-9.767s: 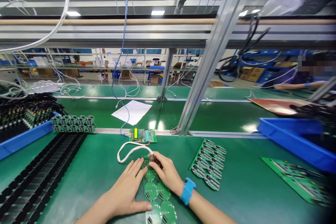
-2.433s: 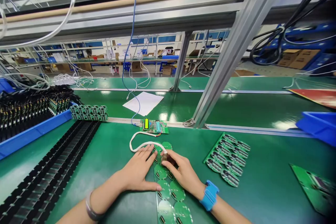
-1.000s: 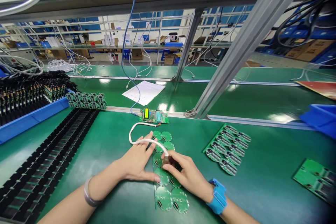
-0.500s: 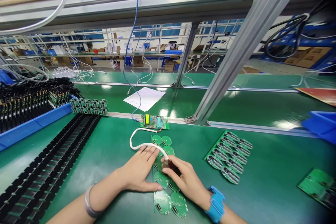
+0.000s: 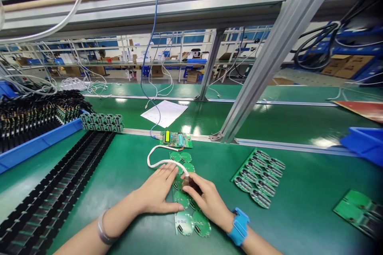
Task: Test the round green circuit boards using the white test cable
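Note:
A green panel of round circuit boards (image 5: 184,223) lies on the bench in front of me. My left hand (image 5: 158,189) rests flat along the panel's left side, fingers stretched out and thumb across its edge. My right hand (image 5: 206,199) pinches a brownish connector (image 5: 186,182) at the end of a white cable (image 5: 155,164), pressed down on the panel's middle. Its contact with the board is hidden under my fingers. The cable loops back to a programmer board (image 5: 176,139) with a lit yellow-green display, just beyond the panel.
Another round-board panel (image 5: 260,177) lies to the right, with further green boards (image 5: 356,211) at far right. Black slotted rails (image 5: 60,183) and a blue tray (image 5: 44,139) of boards and cables occupy the left. A metal post (image 5: 254,59) slants up behind the bench, near white paper (image 5: 164,113).
The panel has shifted slightly up and left in view, along with both hands. My right hand keeps its pinch on the connector, and the left stays flat.

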`<control>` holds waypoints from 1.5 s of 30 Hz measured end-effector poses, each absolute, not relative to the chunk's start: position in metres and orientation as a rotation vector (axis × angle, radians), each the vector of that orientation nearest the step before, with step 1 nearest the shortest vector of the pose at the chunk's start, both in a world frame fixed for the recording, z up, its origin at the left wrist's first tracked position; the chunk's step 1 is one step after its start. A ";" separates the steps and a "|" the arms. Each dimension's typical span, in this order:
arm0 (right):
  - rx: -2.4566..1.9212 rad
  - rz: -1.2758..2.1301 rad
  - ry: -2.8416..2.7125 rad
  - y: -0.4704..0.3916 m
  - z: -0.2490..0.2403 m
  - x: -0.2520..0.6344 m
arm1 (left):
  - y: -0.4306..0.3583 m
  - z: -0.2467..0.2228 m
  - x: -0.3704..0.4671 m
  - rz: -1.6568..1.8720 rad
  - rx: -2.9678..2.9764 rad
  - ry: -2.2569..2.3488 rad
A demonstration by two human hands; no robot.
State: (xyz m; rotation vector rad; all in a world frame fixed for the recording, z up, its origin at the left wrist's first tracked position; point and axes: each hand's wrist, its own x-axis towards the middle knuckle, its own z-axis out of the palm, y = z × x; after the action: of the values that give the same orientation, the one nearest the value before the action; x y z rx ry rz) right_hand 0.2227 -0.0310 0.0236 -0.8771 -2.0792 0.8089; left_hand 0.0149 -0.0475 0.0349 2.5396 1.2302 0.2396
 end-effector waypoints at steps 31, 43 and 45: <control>-0.831 0.801 -2.032 -0.032 0.027 0.218 | -0.040 0.023 0.003 0.324 2.605 1.212; -0.854 0.890 -2.062 -0.030 0.022 0.223 | -0.045 0.041 0.013 0.219 2.517 1.245; -0.855 0.884 -2.068 -0.030 0.022 0.223 | -0.045 0.043 0.013 0.227 2.522 1.240</control>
State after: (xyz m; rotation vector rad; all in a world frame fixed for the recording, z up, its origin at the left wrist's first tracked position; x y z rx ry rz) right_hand 0.2233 -0.0303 0.0221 -0.8552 -2.0678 0.8844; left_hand 0.0133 -0.0451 0.0430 2.5220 1.2400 0.2267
